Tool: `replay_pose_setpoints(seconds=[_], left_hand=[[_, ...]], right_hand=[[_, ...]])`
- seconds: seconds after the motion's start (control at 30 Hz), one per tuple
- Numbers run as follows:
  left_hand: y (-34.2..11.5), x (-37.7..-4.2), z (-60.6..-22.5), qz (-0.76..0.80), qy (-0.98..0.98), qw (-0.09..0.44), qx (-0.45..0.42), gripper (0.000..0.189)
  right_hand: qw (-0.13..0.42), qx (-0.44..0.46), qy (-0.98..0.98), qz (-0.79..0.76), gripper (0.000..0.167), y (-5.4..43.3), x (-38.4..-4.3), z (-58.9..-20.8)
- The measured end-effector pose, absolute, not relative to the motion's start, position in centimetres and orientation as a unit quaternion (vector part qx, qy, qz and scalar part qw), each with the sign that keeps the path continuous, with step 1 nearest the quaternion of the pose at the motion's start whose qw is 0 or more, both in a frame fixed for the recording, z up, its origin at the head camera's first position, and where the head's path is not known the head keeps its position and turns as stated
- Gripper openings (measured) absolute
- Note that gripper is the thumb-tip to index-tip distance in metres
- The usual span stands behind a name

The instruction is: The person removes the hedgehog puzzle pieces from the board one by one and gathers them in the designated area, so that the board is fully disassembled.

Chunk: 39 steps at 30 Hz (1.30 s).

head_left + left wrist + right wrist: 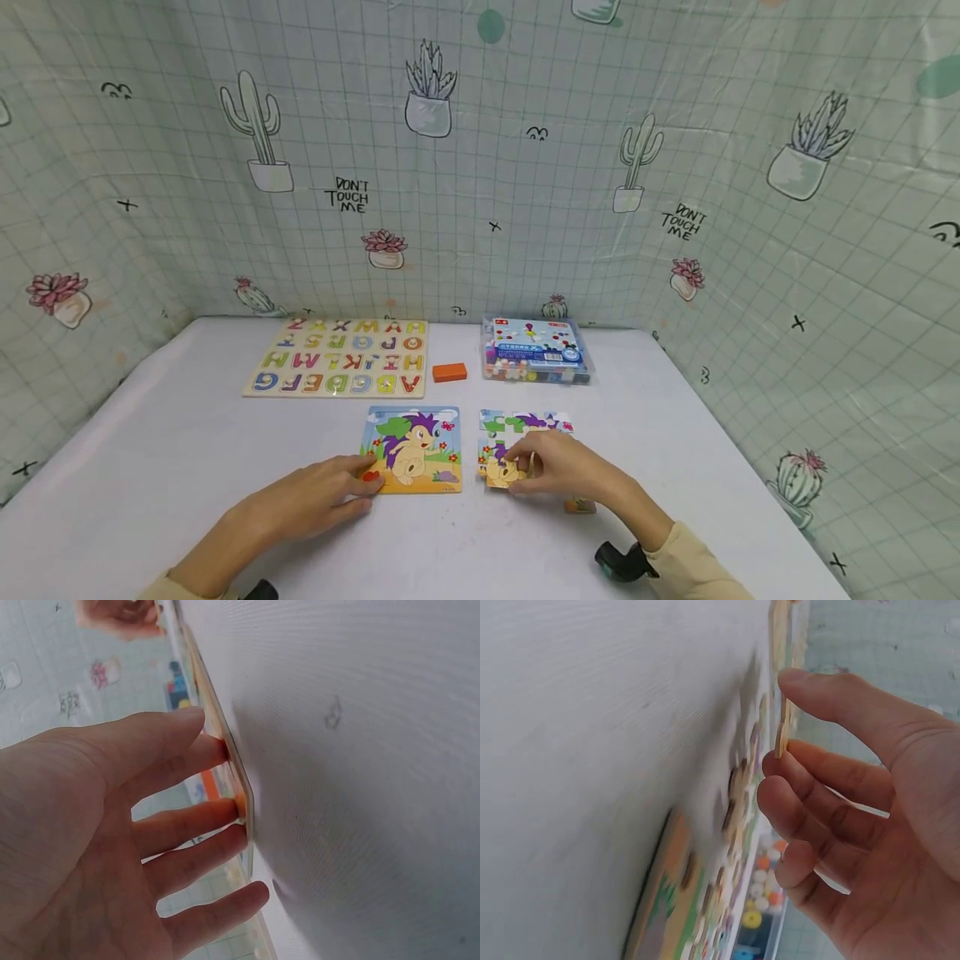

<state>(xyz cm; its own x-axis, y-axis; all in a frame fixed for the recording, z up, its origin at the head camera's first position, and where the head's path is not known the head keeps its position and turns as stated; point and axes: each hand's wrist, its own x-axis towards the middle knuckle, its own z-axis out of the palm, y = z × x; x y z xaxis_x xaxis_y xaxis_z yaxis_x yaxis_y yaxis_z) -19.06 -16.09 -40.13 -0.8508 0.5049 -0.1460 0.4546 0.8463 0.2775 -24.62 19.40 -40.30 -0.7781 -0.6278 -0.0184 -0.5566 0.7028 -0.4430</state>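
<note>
A square hedgehog picture board (420, 450) lies flat on the table. My left hand (322, 496) rests its fingertips on the board's lower left corner, fingers nearly straight in the left wrist view. To the right is a partly assembled hedgehog jigsaw (491, 422), with gaps between its pieces. My right hand (566, 467) pinches a jigsaw piece (782, 731) between thumb and fingers, over the jigsaw's lower part. Part of the jigsaw is hidden behind that hand. One loose piece (580, 506) lies below the right wrist.
Behind the boards, a wooden alphabet board (337, 360) lies at the back left. An orange block (449, 372) sits beside it. At the back right is a clear plastic box (535, 352) of colourful beads. Patterned cloth (495, 167) hangs around the table.
</note>
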Motion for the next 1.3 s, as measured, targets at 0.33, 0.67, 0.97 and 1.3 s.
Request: replay_pose_setpoints(seconds=[0.33,0.67,0.97,1.3], left_hand=[[-15.9,-19.2,-40.2,0.116,0.955,0.098,0.256,0.036],[-15.9,-19.2,-40.1,0.112,0.953,0.093,0.266,0.035],[-15.8,-19.1,-40.1,0.114,0.955,0.093,0.259,0.035],[-15.8,-19.1,-40.3,0.110,0.954,0.088,0.265,0.035]], right_hand=[[0.091,-0.308,0.922,-0.215,0.034,22.5,-23.8,-41.0],[0.089,-0.323,0.913,-0.232,0.031,23.6,-23.5,-41.3],[0.103,-0.317,0.912,-0.238,0.033,23.8,-23.3,-41.2],[0.112,-0.316,0.911,-0.241,0.033,23.8,-23.3,-41.1]])
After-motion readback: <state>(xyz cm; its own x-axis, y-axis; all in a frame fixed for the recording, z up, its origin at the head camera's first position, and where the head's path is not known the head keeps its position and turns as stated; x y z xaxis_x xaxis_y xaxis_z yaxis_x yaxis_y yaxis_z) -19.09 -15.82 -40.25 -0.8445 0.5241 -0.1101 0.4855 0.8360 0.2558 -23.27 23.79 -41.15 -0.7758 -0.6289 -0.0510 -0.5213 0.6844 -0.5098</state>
